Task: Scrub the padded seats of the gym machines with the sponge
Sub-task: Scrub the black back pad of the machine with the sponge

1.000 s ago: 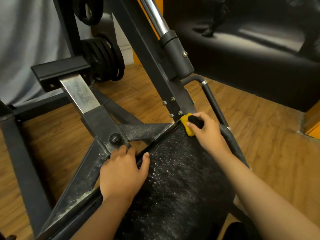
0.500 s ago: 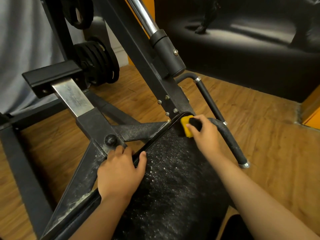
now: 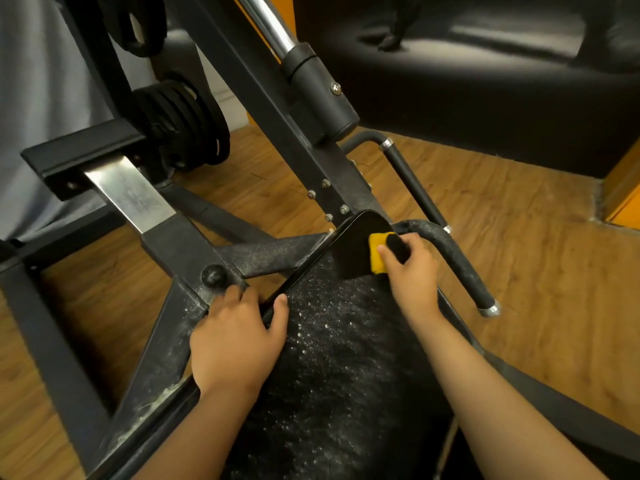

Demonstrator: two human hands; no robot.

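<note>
Padded seat [image 3: 339,358]: black, running from the bottom of the view toward 12 o'clock, its surface covered almost wholly in fine white specks and small droplets. One patch at the far corner, toward 1 o'clock, shows smooth, glossy and free of specks. Sponge [image 3: 377,256]: a yellow block with a black scouring layer, lying on the seat at the lower right edge of that glossy patch. Right hand [image 3: 414,271]: holds the sponge from the 4 o'clock side, fingers curled over the black layer, thumb against the yellow side. Left hand [image 3: 235,337]: at the seat's 9 o'clock edge, fingers bent over the rim toward the frame [image 3: 162,358], thumb laid flat on the padded top; it grips the edge. The frame is black steel, dusted with white residue along its bars. A curved handle [image 3: 464,271] with the same residue passes just beside the right hand at 3 o'clock. Stacked black weight plates [image 3: 183,123] sit at 10 o'clock of the view, and a black sofa [image 3: 485,81] at 1 o'clock. The wooden floor [image 3: 519,237] shows beneath the machine.
</note>
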